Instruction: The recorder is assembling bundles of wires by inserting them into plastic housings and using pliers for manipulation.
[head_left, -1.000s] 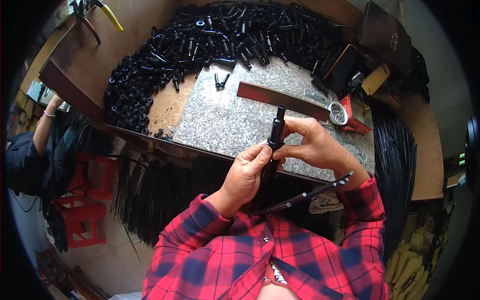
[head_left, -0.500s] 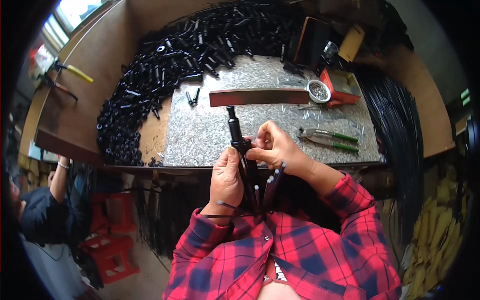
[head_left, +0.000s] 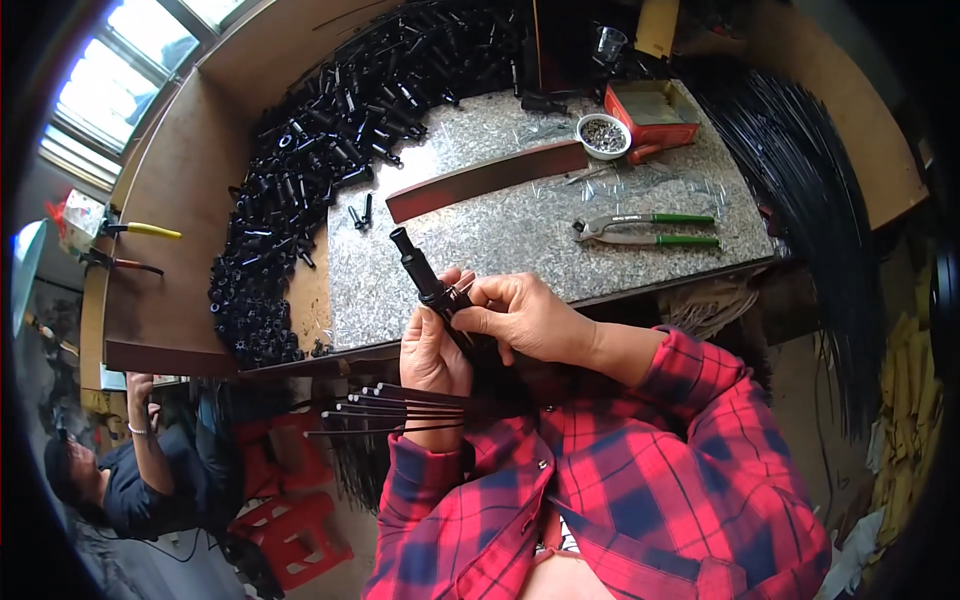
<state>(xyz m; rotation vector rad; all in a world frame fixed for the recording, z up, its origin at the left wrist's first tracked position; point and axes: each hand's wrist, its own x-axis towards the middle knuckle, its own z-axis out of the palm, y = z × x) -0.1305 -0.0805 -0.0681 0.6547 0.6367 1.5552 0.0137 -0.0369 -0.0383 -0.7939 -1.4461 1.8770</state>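
A black stepped tube (head_left: 418, 268) with a ribbed collar points up and to the left, tilted over the table's front edge. My left hand (head_left: 432, 360) is closed around its lower part, below the collar. At the collar my right hand (head_left: 530, 318) pinches with thumb and fingers; what lies between the fingertips is too small to make out. Thin black rods (head_left: 400, 408) with pale tips fan out to the left across my left wrist. How they join the tube is hidden by my hands and the dark area beneath.
On the speckled slab (head_left: 510, 235) lie a dark reddish flat bar (head_left: 485, 182), green-handled pincers (head_left: 606, 228) and two small black pieces (head_left: 362, 212). A white bowl (head_left: 603, 154) of small metal bits adjoins a red box (head_left: 660, 135). Black parts (head_left: 330, 160) heap leftward; long black rods (head_left: 790, 150) hang rightward. Another person (head_left: 160, 480) sits left.
The view has turned, shifting the whole bench in the picture. The tube leans further left, and the rods' pale tips now fan out left over my left wrist. Both hands keep their grip.
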